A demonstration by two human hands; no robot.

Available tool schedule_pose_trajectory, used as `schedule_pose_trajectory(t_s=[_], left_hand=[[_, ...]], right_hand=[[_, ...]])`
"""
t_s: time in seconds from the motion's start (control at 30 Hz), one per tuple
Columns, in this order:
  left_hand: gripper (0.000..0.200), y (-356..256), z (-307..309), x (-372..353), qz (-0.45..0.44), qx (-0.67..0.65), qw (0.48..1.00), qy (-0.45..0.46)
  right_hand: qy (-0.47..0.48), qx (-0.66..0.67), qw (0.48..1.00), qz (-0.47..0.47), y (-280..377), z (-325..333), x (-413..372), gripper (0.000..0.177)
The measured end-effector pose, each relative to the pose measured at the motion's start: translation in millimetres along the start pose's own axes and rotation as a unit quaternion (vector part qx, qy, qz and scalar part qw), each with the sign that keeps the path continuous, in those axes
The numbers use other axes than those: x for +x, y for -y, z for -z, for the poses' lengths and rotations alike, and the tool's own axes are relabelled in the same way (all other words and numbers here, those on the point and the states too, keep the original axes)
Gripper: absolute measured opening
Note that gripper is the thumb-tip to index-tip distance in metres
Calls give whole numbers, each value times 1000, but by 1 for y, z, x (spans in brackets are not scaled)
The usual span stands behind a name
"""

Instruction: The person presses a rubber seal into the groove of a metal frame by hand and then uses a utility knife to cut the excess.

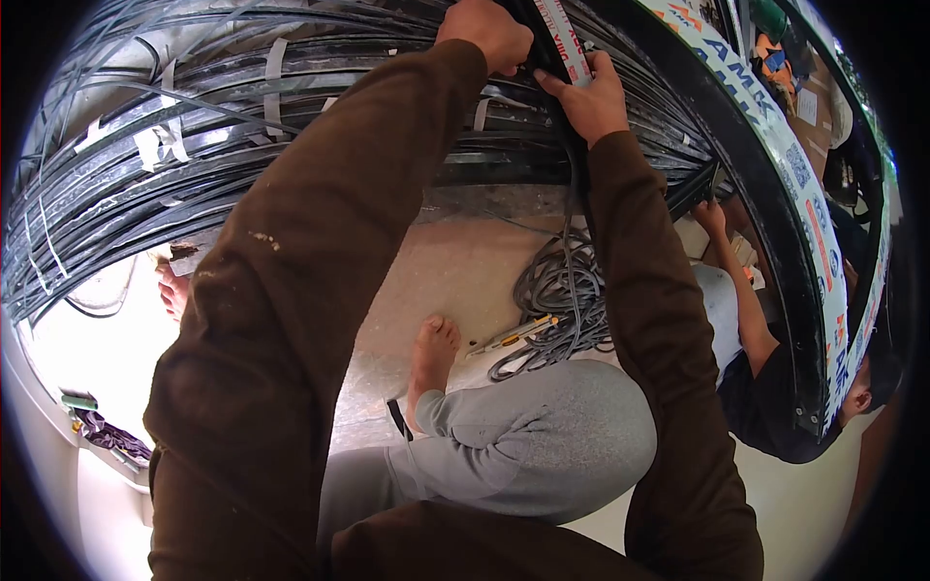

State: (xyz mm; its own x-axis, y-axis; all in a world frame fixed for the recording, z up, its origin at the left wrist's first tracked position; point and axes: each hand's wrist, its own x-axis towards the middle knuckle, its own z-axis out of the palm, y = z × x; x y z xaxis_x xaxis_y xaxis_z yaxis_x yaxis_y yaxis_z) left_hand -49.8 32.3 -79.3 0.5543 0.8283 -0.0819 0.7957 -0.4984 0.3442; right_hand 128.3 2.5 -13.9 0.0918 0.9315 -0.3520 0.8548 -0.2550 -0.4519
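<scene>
My left hand (484, 37) is closed at the top of the view, its fingers curled against the left edge of a black profile bar; what it grips is hidden. Just to the right, my right hand (593, 100) wraps round the same black profile bar (550, 53), thumb on its near face. A white label strip with red print (567, 41) runs along the bar. Behind both hands lie many long black strips (368, 121), bundled with bits of white tape.
Grey strip lies coiled (562, 295) on the floor, beside a yellow utility knife (518, 335). A large black frame with printed white film (775, 126) curves down the right. Beyond it, another person's hand (712, 218) holds a dark bar. A bare foot (434, 349) rests below.
</scene>
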Motion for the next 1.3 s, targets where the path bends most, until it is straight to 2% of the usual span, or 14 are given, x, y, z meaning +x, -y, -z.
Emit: schedule_pose_trajectory(t_s=[0.13, 0.17, 0.2, 0.23, 0.33, 0.4, 0.43, 0.53, 0.63, 0.83, 0.93, 1.1, 1.2, 1.3], left_hand=[[18, -7, 7, 1, 55, 32, 996, 67], [26, -9, 10, -1, 176, -142, 974, 10], [37, -15, 13, -7, 285, -310, 906, -46], [50, -20, 14, -14, 381, -466, 793, -98], [95, -47, 49, -42, 349, -487, 799, -54], [54, -74, 32, -50, 323, -402, 835, -192], [38, -83, 24, -51, 308, -354, 844, -261], [33, -89, 31, -54, 301, -397, 865, -57], [36, -90, 41, -50, 286, -419, 862, 31], [29, -98, 29, -41, 306, -364, 879, 31], [26, -92, 23, -30, 315, -464, 820, 111], [26, -87, 25, -26, 317, -513, 785, 141], [27, -88, 25, -29, 305, -527, 780, 145], [27, -94, 31, -34, 314, -521, 783, 133]], right_hand=[[-19, -42, 999, 17, -2, 0, -1, 69], [-30, -58, 997, 42, -4, 0, -3, 68], [-41, -75, 994, 65, -7, 1, -5, 68], [-41, -53, 995, 77, -10, 4, -9, 66], [-66, -47, 991, 104, -25, 19, -38, 62], [-123, -123, 977, 123, -30, 30, -59, 60], [-103, -125, 982, 93, -35, 32, -64, 61], [-52, -84, 995, -4, -52, 31, -72, 65], [-32, -7, 996, -79, -57, 25, -68, 68], [-45, -87, 990, -103, -44, 20, -67, 71], [-25, -107, 986, -123, -41, 20, -65, 73], [-16, -124, 984, -127, -33, 18, -61, 72], [-24, -110, 989, -95, -37, 21, -67, 71], [-13, -8, 1000, 14, -68, 24, -72, 66]])
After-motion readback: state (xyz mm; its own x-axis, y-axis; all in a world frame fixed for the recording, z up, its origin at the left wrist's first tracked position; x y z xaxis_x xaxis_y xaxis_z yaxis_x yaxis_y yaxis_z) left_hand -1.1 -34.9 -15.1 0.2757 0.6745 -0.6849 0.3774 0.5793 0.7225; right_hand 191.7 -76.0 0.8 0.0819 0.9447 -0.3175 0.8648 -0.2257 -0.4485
